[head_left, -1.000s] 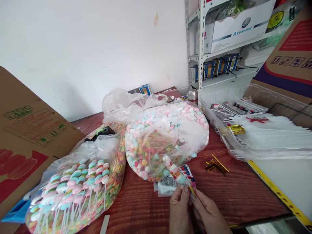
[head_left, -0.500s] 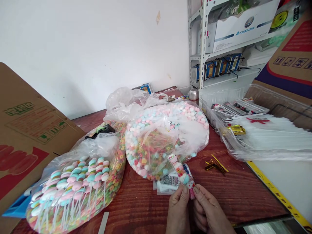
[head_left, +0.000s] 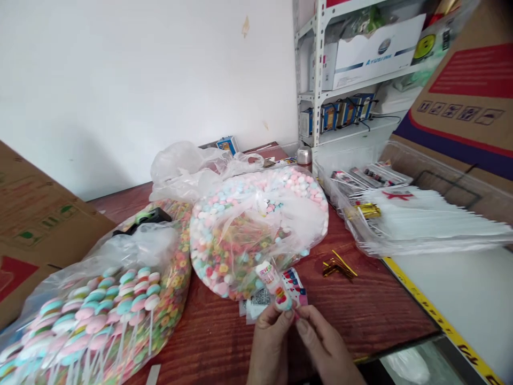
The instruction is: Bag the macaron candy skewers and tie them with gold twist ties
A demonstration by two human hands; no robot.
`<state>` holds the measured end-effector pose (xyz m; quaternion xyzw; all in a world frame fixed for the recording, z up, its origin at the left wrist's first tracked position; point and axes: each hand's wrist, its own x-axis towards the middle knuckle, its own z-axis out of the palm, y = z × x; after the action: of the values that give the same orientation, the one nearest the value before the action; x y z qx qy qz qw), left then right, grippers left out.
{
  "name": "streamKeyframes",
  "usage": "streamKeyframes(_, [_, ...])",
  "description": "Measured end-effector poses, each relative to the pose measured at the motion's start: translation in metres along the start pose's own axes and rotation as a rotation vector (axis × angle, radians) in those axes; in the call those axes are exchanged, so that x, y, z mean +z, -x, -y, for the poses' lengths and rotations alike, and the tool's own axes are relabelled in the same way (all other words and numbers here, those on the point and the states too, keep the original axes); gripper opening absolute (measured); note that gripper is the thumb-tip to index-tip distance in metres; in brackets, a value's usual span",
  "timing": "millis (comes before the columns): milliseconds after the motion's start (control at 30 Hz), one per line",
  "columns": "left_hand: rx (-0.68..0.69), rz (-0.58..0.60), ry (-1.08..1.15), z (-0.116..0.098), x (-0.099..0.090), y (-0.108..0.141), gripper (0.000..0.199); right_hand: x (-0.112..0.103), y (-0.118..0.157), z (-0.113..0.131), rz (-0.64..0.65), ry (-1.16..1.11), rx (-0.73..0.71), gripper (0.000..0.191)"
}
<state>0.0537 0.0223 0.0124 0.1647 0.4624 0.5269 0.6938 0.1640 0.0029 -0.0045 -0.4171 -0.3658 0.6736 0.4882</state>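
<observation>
Both hands meet low in the middle, around a small printed clear candy packet [head_left: 276, 286] with coloured sweets inside. My left hand [head_left: 269, 342] pinches its lower end between thumb and fingers. Close beside it, my right hand [head_left: 326, 339] has thumb and forefinger pressed together at the packet's bottom end, where the fingers hide what they grip. Just behind the packet is a blue, pink and white printed piece [head_left: 294, 286]; I cannot tell whether it is held. Flat printed sachets [head_left: 256, 306] lie on the table beyond my left hand.
A large bag of pastel candies [head_left: 256, 230] sits ahead. Candy skewers on white sticks [head_left: 96, 321] rest on another bag at left. Gold twist ties [head_left: 340, 267] lie to the right, near a clear tray [head_left: 372, 243] of white sticks. Cardboard boxes flank both sides.
The view has turned to the right, so everything sits further left. The packet is tilted differently between my hands, and more of the blue-and-pink printed piece shows behind it.
</observation>
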Motion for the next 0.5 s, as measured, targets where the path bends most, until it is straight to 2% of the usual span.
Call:
streamKeyframes(33, [0.021,-0.014,-0.037,0.0,-0.001,-0.001,0.023,0.0,0.0,-0.001,-0.067,0.1,-0.112,0.036])
streamKeyframes(67, [0.039,-0.015,-0.074,0.0,-0.003,-0.003,0.023,0.0,0.0,-0.003,-0.083,0.122,-0.154,0.036])
streamKeyframes(100, [0.046,0.0,-0.106,0.0,-0.005,-0.004,0.024,0.0,0.0,-0.005,-0.054,0.077,-0.128,0.038])
streamKeyframes(167, [0.019,0.058,-0.135,0.0,-0.01,-0.006,0.024,-0.001,-0.002,-0.013,0.081,-0.098,0.038,0.045])
streamKeyframes(233, [-0.062,0.132,-0.101,0.002,-0.013,-0.008,0.027,-0.002,-0.006,-0.02,0.201,-0.213,0.173,0.052])
streamKeyframes(267, [-0.113,0.165,-0.067,0.004,-0.014,-0.008,0.029,-0.002,-0.007,-0.023,0.218,-0.22,0.193,0.055])
streamKeyframes(367, [-0.199,0.218,0.006,0.01,-0.015,-0.01,0.028,-0.004,-0.008,-0.021,0.195,-0.156,0.159,0.054])
streamKeyframes(433, [-0.175,0.192,-0.012,0.011,-0.017,-0.013,0.026,-0.013,-0.006,-0.012,0.174,-0.085,0.116,0.049])
streamKeyframes(500, [-0.108,0.128,-0.072,0.008,-0.021,-0.018,0.026,-0.034,-0.004,0.003,0.08,0.101,0.008,0.041])
